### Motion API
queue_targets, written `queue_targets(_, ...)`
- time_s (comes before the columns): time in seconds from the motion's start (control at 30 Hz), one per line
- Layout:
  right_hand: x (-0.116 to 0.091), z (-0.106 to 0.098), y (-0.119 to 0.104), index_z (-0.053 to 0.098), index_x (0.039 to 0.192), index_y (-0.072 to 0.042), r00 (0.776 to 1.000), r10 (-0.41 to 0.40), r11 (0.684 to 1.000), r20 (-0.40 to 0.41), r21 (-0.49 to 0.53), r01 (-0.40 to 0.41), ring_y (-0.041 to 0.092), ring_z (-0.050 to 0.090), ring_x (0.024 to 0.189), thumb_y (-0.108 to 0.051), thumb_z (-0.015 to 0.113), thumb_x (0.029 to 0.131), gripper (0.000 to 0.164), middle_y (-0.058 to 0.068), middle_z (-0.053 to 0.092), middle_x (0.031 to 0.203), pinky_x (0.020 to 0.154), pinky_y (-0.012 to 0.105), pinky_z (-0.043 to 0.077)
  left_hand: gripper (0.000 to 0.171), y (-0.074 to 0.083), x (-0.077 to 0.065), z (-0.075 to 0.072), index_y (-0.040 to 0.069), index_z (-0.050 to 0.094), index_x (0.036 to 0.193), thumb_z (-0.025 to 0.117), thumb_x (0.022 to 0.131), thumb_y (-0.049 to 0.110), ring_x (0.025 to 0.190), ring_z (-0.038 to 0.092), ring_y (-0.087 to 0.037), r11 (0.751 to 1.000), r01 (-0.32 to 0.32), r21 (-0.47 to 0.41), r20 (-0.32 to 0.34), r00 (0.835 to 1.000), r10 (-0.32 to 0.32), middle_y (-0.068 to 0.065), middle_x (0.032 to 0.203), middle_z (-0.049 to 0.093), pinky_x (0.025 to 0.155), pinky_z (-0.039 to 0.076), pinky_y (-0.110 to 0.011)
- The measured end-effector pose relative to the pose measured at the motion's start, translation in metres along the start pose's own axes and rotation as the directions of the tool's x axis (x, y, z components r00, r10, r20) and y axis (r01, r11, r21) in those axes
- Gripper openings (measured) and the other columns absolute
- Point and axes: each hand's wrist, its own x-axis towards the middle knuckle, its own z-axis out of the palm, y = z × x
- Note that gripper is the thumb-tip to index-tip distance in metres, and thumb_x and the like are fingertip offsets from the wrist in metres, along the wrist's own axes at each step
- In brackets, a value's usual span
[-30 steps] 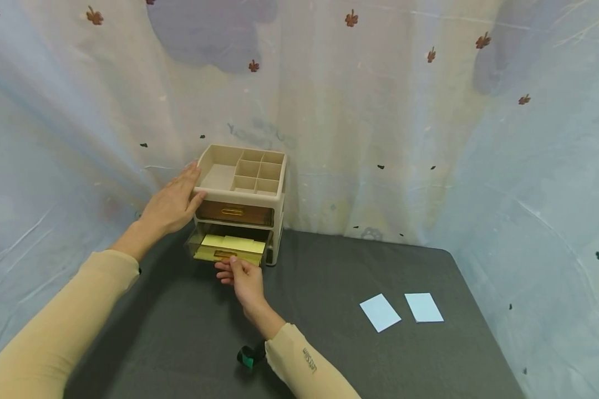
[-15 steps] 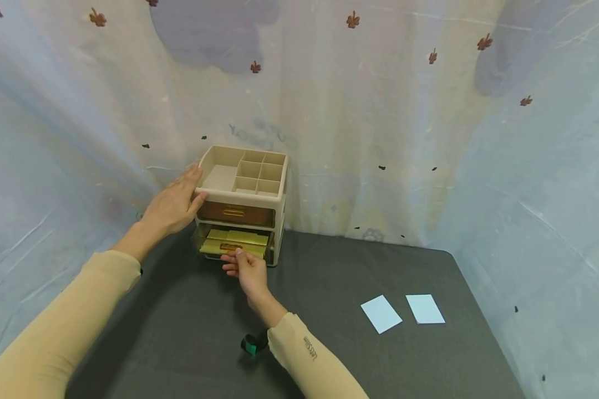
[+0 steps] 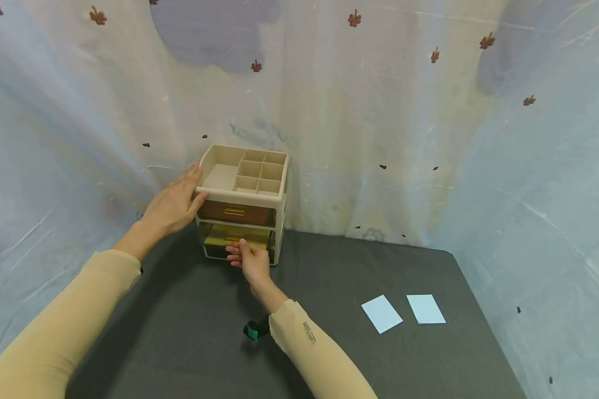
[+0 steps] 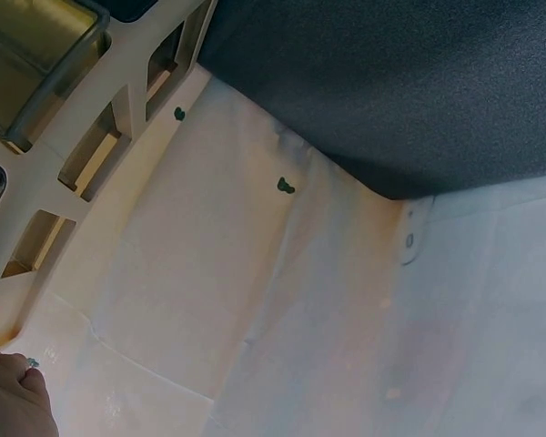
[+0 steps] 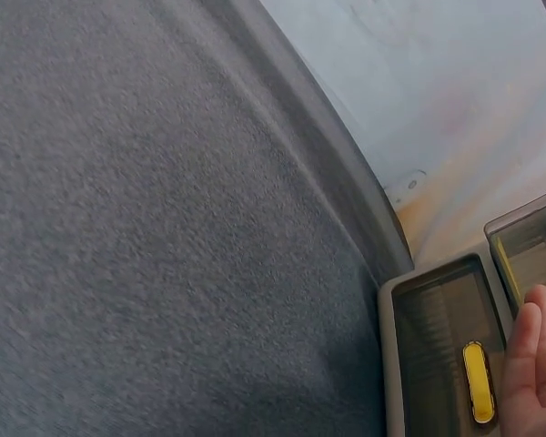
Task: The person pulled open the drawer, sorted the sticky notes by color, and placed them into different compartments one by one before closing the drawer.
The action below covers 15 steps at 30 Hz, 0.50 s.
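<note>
A beige desktop organizer (image 3: 242, 195) with stacked see-through drawers stands against the curtain. My left hand (image 3: 172, 204) rests flat along its left side, the thumb at the front edge of the top. Thumb and index finger of my right hand (image 3: 253, 267) pinch the gold handle (image 3: 232, 239) of the middle drawer, which sticks out slightly. Yellow paper (image 3: 214, 237) shows inside that drawer. In the right wrist view, the bottom drawer (image 5: 432, 337) is closed, and my other right fingers (image 5: 525, 350) extend beside it. The pinching fingertips are out of that view.
Two pale blue paper cards (image 3: 381, 314) (image 3: 426, 308) lie on the dark grey tabletop (image 3: 329, 354) to the right. The organizer's divided top tray (image 3: 219, 177) holds nothing visible. A patterned curtain (image 3: 359, 122) hangs behind the table.
The middle drawer has slid inward from well out to nearly closed, my right hand moving forward with it. My left hand has stayed on the organizer's side.
</note>
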Motion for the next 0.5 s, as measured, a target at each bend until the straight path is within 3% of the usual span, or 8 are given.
queue_targets(0.33,0.014,-0.002,-0.002,0.077,0.111,0.001,1.0,0.013,1.0,-0.013,-0.025,-0.013,0.026,0.077,0.088,-0.025,0.052,0.111,0.036,0.013,0.08,0.104,0.075,0.03,0.065,0.075,0.001,0.0,0.0,0.003,0.009,0.167,0.028,0.113,0.052,0.159,0.013,-0.038,1.0,-0.001,-0.004,0.003,1.0,0.001,-0.012,0.175,0.002,0.127,0.018,-0.061)
queue_targets(0.5,0.019,-0.005,-0.004,0.076,0.114,0.003,1.0,0.013,0.999,0.008,-0.048,-0.013,0.031,0.077,0.091,-0.025,0.052,0.111,0.037,0.015,0.079,0.106,0.078,0.034,0.066,0.076,0.0,0.0,0.001,0.004,0.008,0.167,0.027,0.113,0.052,0.159,0.012,-0.037,1.0,0.001,-0.001,0.002,1.0,-0.001,-0.011,0.175,0.001,0.127,0.018,-0.061)
